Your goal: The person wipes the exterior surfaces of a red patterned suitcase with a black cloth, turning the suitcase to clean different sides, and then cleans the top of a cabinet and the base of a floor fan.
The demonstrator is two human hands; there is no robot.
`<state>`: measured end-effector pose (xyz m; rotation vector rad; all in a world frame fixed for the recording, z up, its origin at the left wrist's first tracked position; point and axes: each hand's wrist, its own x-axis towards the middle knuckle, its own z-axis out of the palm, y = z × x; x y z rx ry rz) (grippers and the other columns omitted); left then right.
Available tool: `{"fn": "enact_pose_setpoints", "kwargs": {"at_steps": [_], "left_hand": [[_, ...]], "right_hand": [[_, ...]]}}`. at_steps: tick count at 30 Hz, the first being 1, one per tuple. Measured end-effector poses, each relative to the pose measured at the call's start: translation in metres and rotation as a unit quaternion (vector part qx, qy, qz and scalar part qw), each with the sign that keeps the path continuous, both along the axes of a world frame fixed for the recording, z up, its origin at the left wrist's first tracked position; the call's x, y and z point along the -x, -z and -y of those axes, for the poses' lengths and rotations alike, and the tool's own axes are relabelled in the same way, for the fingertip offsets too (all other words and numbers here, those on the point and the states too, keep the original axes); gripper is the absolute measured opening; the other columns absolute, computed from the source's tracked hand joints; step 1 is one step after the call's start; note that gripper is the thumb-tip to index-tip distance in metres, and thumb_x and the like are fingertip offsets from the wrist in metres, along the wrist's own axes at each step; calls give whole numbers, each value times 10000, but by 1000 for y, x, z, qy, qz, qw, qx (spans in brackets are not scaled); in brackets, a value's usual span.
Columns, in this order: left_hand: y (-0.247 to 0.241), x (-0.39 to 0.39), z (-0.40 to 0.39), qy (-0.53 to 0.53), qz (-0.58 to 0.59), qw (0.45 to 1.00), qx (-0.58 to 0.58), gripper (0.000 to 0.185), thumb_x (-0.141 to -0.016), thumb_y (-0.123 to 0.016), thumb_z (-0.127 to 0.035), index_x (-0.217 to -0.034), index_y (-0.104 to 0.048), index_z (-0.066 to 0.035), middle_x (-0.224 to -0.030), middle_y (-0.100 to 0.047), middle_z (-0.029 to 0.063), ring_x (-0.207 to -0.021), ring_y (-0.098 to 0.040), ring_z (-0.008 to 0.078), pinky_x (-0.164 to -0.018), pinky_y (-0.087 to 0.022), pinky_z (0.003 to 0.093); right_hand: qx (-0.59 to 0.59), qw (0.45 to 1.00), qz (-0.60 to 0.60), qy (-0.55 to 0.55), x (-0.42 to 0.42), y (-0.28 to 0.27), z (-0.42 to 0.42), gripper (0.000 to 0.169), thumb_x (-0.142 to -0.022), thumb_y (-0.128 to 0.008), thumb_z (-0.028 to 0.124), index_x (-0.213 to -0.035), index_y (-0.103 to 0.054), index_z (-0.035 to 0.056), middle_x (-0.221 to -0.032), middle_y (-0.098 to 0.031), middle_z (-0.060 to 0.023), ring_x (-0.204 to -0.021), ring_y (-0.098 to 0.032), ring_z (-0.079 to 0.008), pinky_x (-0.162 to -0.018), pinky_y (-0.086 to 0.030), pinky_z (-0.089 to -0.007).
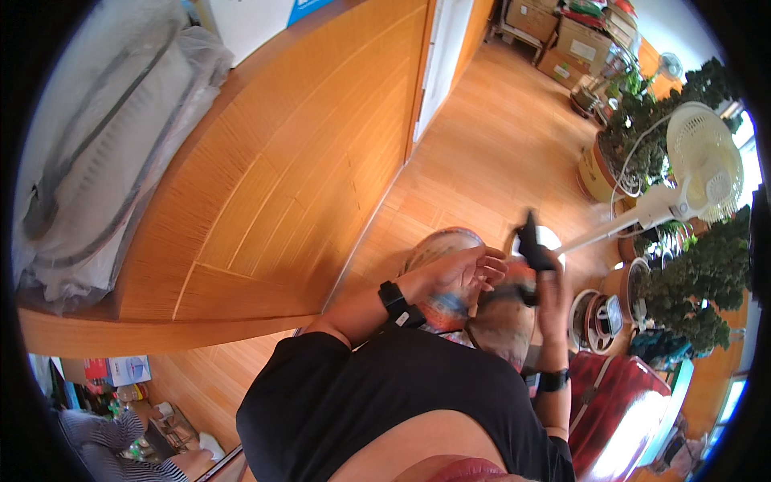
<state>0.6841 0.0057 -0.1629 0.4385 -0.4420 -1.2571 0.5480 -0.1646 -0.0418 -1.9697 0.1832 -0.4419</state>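
Note:
My right hand (551, 295) is closed around a black hand-held object (533, 244). Motion blur hides its exact kind; a narrow end points away from me. My left hand (476, 270) hovers over my legs, its fingers loosely curled and nothing visible in them. A gap separates it from the black object. Below both hands are my legs in patterned trousers (449, 295). Black bands sit on both wrists, the left one carrying a small box-like device (397, 304). Just beyond my right hand stands the white round base of a pedestal fan (705, 162).
A wooden cabinet (289, 181) rises on my left, with a plastic-wrapped item (114, 162) on top. Potted plants (692, 277) line the right, near a red glossy case-like object (614, 410). Cardboard boxes (581, 45) are stacked far ahead. A person's striped sleeve (102, 440) shows lower left.

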Motion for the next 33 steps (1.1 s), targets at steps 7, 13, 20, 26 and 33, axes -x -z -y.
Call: {"fn": "enact_pose_setpoints", "kwargs": {"at_steps": [7, 13, 20, 26, 33], "left_hand": [[-49, -7, -77, -178, -156, 959, 156, 501, -961, -504, -453, -1339, -490, -125, -1371, -506, 133, -1256, -497, 296, -1055, -417, 465], [-25, 4, -151, -508, -47, 859, 44, 441, -943, -557, -417, -1238, -538, -89, -1317, -511, 115, -1209, -497, 323, -1039, -417, 491], [-195, 44, -210, -693, 620, 261, -260, 281, -865, -689, -183, -1069, -539, -60, -1075, -555, 136, -1081, -540, 302, -896, -486, 409], [-191, 49, -271, -631, 515, -431, -389, 694, -847, -710, -268, -1354, -288, -53, -1395, -335, 236, -1270, -400, 414, -1058, -344, 520], [-176, 31, -243, -601, 395, -349, -600, 1022, -793, -700, -426, -1473, -107, 55, -1485, -161, 335, -1370, -135, 531, -1108, -109, 610]], "right_hand": [[-215, 936, 22, -276, -83, 9, -49, 699, -896, -626, 275, -1464, -320, 3, -1422, -441, -170, -1319, -418, -278, -1106, -297, -412], [-193, 943, -166, -214, -119, 76, 1, 522, -972, -539, 339, -1370, -461, 11, -1266, -578, -126, -1145, -551, -224, -1001, -409, -362], [-294, 892, -303, -161, -161, 162, 26, 409, -974, -532, 349, -1252, -570, 51, -1136, -641, -81, -972, -620, -175, -824, -461, -285], [-280, 886, -301, -215, -225, 179, 31, 424, -964, -549, 369, -1259, -576, 66, -1112, -651, -77, -952, -625, -170, -795, -470, -290], [-187, 870, -357, -283, -248, 202, 22, 402, -965, -550, 362, -1250, -587, 81, -1099, -663, -44, -913, -629, -144, -758, -460, -266]]}}
